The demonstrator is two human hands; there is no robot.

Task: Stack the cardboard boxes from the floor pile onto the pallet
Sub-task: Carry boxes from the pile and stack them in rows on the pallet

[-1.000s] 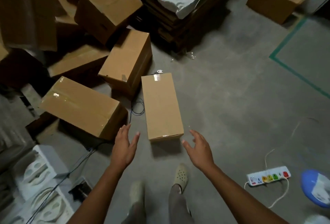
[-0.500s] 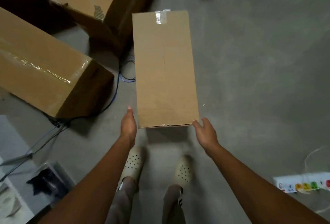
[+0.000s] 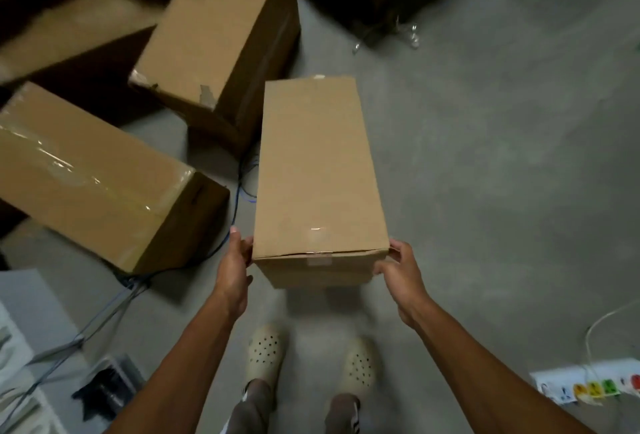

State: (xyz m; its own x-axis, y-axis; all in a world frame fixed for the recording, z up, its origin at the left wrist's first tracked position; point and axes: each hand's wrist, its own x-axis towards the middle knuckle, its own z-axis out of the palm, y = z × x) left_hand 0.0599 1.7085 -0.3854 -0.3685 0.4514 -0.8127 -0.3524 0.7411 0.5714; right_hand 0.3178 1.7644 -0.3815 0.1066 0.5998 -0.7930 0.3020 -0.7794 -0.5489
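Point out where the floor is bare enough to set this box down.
Bare concrete floor right of the held box, up to the power strip at lower right. Crowded left: taped box, torn-tape box, blue cables.

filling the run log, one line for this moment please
phase: grasp | narrow box: near end held | left hand: grips near left corner | right hand: grips near right corner
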